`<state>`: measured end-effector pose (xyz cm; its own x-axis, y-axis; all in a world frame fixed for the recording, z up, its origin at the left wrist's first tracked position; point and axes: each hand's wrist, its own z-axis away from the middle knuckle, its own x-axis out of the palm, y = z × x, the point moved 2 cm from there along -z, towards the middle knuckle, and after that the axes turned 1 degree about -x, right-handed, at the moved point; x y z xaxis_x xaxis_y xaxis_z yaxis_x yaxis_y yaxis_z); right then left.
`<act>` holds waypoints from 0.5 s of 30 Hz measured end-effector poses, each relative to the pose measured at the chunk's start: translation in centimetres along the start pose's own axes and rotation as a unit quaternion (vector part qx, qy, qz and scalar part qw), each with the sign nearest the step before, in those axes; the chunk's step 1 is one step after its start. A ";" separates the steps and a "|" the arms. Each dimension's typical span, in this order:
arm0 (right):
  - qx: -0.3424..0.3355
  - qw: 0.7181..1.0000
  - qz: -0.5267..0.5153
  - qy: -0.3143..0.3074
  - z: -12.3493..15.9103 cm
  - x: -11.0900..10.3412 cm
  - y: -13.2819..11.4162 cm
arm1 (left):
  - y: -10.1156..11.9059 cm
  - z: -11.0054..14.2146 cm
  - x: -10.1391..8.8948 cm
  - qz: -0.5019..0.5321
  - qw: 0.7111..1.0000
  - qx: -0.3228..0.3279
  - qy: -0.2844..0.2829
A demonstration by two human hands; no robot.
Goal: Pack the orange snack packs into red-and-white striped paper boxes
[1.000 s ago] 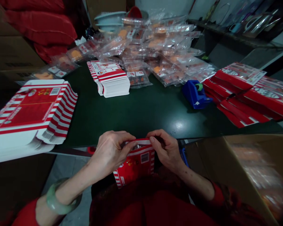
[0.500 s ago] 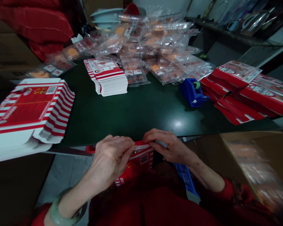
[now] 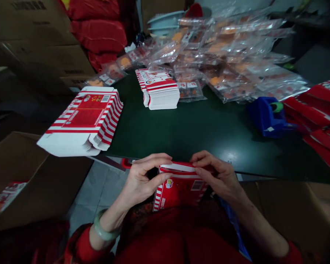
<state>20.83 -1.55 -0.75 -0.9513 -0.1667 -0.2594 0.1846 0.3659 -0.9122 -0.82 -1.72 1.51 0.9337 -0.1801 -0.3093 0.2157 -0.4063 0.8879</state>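
Note:
A red carton with white stripes (image 3: 180, 190) stands upright against my front at the table's near edge. Its top flap lies along the upper edge, with a narrow gap below it. My left hand (image 3: 145, 178) grips the top left corner, thumb on the front face and fingers behind. At the top right, my right hand (image 3: 218, 176) pinches the flap edge between thumb and fingers. The carton's lower part is hidden by my clothes.
Flat striped cartons (image 3: 82, 117) are stacked at the left, and smaller printed cards (image 3: 163, 93) behind. Clear snack packets (image 3: 225, 62) pile up at the back. A blue tape dispenser (image 3: 266, 117) stands near red packs (image 3: 319, 110). An open cardboard box (image 3: 22, 165) is lower left.
The view has turned left, so the table's things appear further right. My left hand has shifted to the carton's left corner, its fingers more spread, and more of the carton's front shows.

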 end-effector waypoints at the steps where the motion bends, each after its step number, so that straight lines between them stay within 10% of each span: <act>1: 0.002 1.000 0.001 -0.007 -0.1 0.0 -0.1 | -0.4 0.3 0.3 0.018 1.000 -0.015 0.020; 9: -0.004 0.999 0.036 -0.040 -0.8 -0.2 -0.2 | -0.2 -0.7 0.6 0.028 0.997 -0.073 0.012; 15: -0.069 0.991 0.087 -0.072 -0.6 0.0 -1.4 | 1.1 -1.7 -0.6 -0.137 0.981 0.086 -0.109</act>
<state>20.40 -1.53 0.72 -0.8613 -0.2159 -0.4599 0.2971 0.5204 -0.8006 -0.62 -0.50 3.22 0.7601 -0.2226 -0.6105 0.3810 -0.6083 0.6963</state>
